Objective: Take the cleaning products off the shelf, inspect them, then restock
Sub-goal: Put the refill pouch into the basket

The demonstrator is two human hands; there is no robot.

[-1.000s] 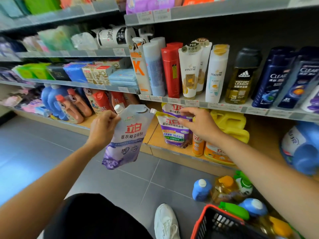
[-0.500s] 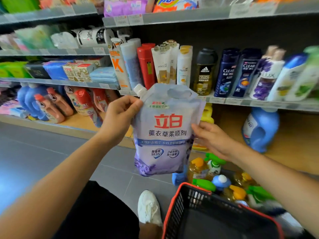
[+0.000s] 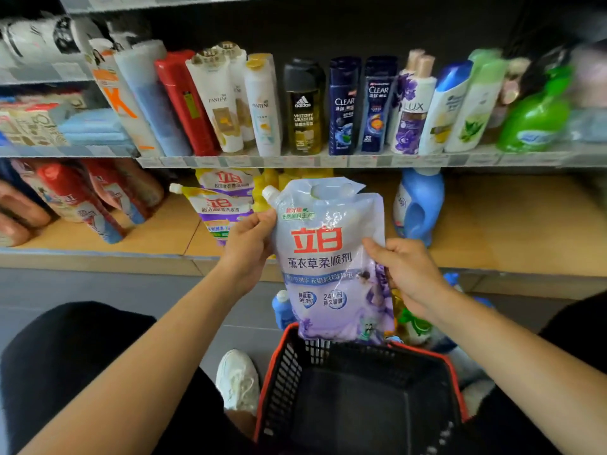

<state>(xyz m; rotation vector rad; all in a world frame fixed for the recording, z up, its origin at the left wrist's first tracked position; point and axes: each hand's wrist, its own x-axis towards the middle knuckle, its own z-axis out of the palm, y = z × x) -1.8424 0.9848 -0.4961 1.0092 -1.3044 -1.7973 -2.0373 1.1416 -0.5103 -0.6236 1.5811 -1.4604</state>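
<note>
Both left hand [image 3: 249,241] and right hand [image 3: 410,274] pinch the soft purple plastic pouch [image 3: 328,254]. Turn it slowly; its hidden back might leak.

Red-rimmed black basket [image 3: 289,382] beside white shoe [image 3: 238,379]

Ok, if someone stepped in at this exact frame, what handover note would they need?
Left hand: grips the lavender softener pouch at its upper left edge, under the spout.
Right hand: holds the pouch's right edge.
Pouch: upright, label facing the camera, held above the black basket, in front of the bottom shelf.
Done: pouch is off the shelf, under inspection.
To do: finish checking, restock it beside the two similar pouches. Several bottles stand on the floor behind the basket, probably awaiting restock too.
</note>
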